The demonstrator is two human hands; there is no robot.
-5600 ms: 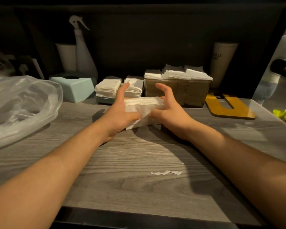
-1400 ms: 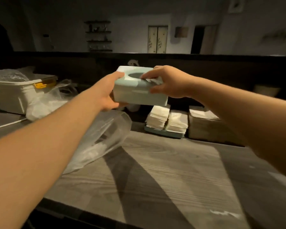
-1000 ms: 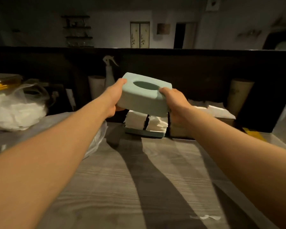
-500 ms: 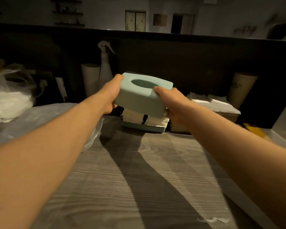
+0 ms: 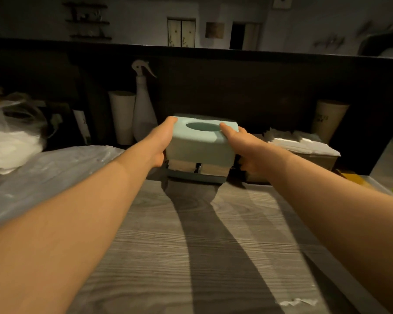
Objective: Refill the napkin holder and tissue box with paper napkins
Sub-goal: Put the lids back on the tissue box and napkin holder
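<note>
Much sits in shadow here: the two napkin stacks on the teal base tray show only as a thin band under the pale teal tissue box cover, their tops hidden by it, and whether the cover rests on them or hangs just above cannot be told. The fingers of both hands are out of sight behind the cover's ends, so only thumbs and backs of hands show. The left hand grips the cover's left end, thumb tip up at its top corner; the right hand grips the right end, thumb lying along the top edge beside the oval opening. Both forearms reach straight forward over the grey wood-grain counter, casting long shadows toward the cover. Right of the cover, just beside it, a brown napkin holder is partly blocked by the right wrist, white napkins heaped on top. Behind and left of the cover stand a spray bottle and a white cylinder, dim against the dark back panel. Further left, a clear plastic bag is cut off by the frame edge. A tan cup, its print unreadable, stands behind the holder.
</note>
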